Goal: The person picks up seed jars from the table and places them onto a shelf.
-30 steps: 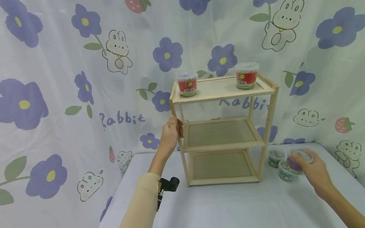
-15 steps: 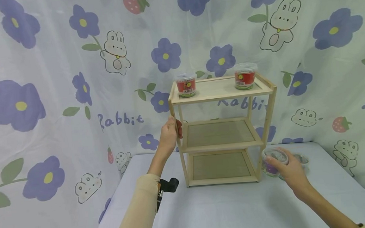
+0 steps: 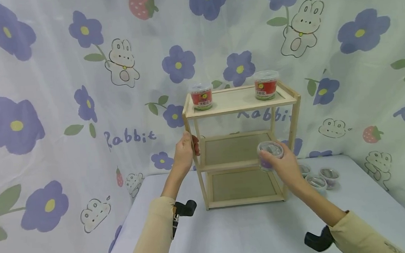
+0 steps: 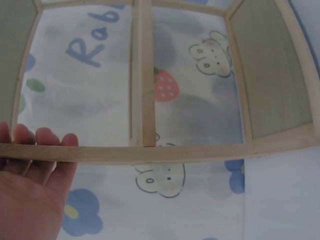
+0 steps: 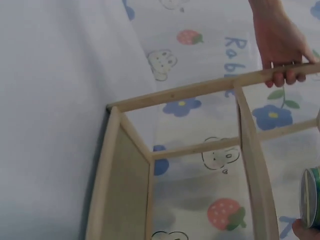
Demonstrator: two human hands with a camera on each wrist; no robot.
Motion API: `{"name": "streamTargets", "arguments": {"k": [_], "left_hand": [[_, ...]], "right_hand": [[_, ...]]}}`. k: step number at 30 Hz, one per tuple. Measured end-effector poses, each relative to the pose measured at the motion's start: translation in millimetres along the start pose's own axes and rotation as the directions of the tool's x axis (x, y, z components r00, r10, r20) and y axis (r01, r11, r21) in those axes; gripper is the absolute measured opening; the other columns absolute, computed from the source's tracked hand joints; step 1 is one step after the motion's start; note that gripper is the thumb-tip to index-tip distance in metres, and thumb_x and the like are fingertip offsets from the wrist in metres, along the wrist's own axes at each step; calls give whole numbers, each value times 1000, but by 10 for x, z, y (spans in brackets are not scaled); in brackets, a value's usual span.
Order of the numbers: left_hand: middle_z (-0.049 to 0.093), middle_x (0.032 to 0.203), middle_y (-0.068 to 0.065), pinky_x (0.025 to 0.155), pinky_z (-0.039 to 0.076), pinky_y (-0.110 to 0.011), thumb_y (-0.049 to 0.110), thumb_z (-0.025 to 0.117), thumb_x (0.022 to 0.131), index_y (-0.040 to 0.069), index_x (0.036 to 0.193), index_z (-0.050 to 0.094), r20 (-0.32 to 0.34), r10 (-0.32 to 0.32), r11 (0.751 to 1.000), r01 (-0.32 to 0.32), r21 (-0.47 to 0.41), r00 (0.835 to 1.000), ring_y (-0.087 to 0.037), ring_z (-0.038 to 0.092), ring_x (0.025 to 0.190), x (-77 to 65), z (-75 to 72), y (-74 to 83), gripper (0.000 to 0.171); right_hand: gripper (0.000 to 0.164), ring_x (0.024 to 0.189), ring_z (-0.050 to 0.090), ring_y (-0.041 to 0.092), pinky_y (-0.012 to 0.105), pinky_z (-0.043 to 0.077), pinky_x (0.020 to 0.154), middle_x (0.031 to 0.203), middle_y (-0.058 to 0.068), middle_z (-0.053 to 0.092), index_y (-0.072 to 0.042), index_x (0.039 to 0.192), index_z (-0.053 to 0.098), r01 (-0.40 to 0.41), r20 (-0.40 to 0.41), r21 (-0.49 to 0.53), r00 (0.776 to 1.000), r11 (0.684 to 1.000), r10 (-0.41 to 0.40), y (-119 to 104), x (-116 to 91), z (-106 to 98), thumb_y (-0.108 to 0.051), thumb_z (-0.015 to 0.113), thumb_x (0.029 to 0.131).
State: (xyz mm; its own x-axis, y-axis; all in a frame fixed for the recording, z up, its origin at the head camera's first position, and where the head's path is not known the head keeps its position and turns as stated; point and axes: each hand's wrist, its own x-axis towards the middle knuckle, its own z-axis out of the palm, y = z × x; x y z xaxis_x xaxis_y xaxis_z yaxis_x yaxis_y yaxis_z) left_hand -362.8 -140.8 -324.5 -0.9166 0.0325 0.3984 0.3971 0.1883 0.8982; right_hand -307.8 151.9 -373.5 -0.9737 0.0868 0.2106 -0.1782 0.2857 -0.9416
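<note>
A light wooden three-tier rack [image 3: 232, 101] stands on the white table. My left hand [image 3: 184, 151] grips its left front post, and the left wrist view shows the fingers [image 4: 45, 137] hooked over the wood. In my right hand [image 3: 286, 165] is a small clear plastic cup [image 3: 266, 164] with a lid and a purple label, held upright off the table before the right end of the middle shelf. At the right edge of the right wrist view, only part of that cup [image 5: 313, 197] shows. Two red-labelled lidded cups, one left [image 3: 202, 98] and one right [image 3: 265, 86], sit on the top shelf.
Right of the rack, three more lidded cups stand close together on the table: one at the back [image 3: 304, 169], one in front [image 3: 316, 183] and one to the right [image 3: 330, 176]. A patterned curtain [image 3: 85, 158] hangs behind and around the table.
My right hand has carried the purple-labelled cup from above the table cups up and left to the middle shelf. The left hand keeps its grip on the post. The head view has shifted slightly.
</note>
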Motion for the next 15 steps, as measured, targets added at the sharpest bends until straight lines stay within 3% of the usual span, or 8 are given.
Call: {"name": "streamTargets", "arguments": {"k": [9, 15], "left_hand": [[50, 71, -11, 68, 48, -33, 44, 21, 109, 2, 90, 53, 6, 4, 1000, -4, -26, 1000, -25, 52, 63, 34, 21, -36, 56], [50, 71, -13, 67, 49, -36, 43, 20, 109, 2, 89, 53, 10, 34, 999, -34, -11, 999, -30, 53, 63, 46, 18, -60, 57]], "right_hand": [[76, 114, 57, 39, 47, 51, 96, 130, 23, 53, 0, 144, 37, 86, 16, 95, 996, 992, -88, -154, 557, 601, -41, 70, 89], [78, 121, 53, 41, 53, 48, 99, 136, 24, 51, -1, 144, 38, 59, -16, 72, 998, 996, -58, -149, 782, 959, -45, 69, 87]]}}
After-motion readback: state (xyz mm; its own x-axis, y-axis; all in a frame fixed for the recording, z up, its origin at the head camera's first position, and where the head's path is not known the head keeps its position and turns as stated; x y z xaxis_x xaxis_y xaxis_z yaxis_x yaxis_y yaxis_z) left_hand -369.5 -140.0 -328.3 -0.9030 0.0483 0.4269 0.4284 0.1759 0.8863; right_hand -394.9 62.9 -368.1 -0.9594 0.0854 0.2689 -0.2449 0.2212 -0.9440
